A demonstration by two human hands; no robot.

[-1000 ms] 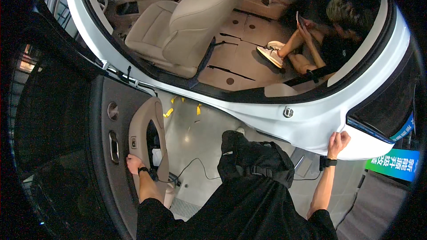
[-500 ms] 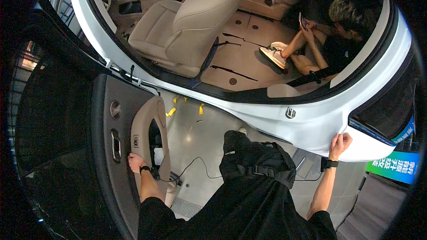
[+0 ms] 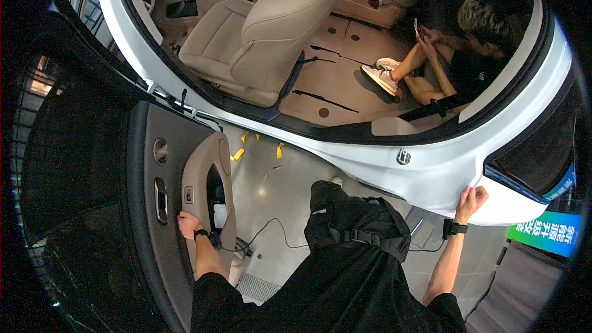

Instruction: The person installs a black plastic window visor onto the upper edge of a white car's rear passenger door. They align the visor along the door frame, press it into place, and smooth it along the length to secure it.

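Note:
A white car's door stands swung out on the left, its dark inner panel [image 3: 139,209] carrying a beige armrest [image 3: 196,172]. My left hand [image 3: 189,225] is closed at the armrest's edge, fingers curled against it. Over on the right, my right hand [image 3: 472,203] touches the white rear body panel [image 3: 431,179] near the rear side window; its fingers are bent and bunched, and anything inside them is hidden. Both wrists wear black bands, and a cable [image 3: 274,225] runs from the left one. A metal door latch striker [image 3: 402,156] sits on the door frame.
Inside the car a person [image 3: 481,43] sits on the beige floor [image 3: 320,98] behind a beige front seat [image 3: 271,31], holding a phone. Yellow tape pieces [image 3: 280,151] lie on the grey ground. A black bag [image 3: 357,222] hangs at my front. A blue-green sign [image 3: 546,231] stands at right.

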